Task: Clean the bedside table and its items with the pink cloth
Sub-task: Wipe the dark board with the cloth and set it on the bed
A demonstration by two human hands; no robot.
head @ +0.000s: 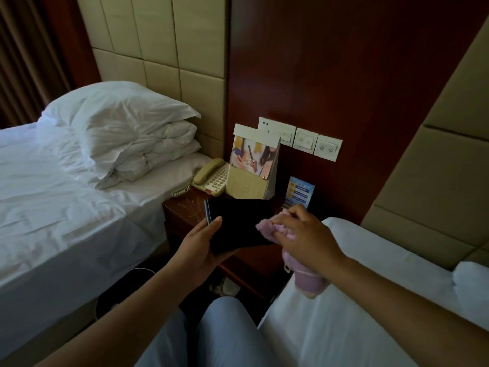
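Landmark: phone [210, 178], beige, corded, at the back left corner of the desk [185, 207].

Left hand [199, 247]: in front of the phone, above the desk's front edge. Fingers curled under a black folder [238, 225], thumb lying along its left edge. Folder is lifted off the desk, tilted, dark cover facing up.

Right hand [304, 239]: in front and to the right of the phone. Fingers bunched round a pink cloth [270, 227] and pressing it onto the folder's right edge. The rest of the cloth hangs below the palm, over the edge of the right bed [370, 300].

Just right of the phone: upright card stand [252, 168], printed photo on its upper part, patterned beige panel below. Further right of the phone: small blue card [300, 193], standing near the wall panel. Above and right of the phone: white switch plates [304, 139] in a row on the wall.

Left of the phone: left bed [66, 207] with stacked white pillows [127, 136], mattress edge touching the desk side.

Scratch marks visible on the desk top in front of the phone.
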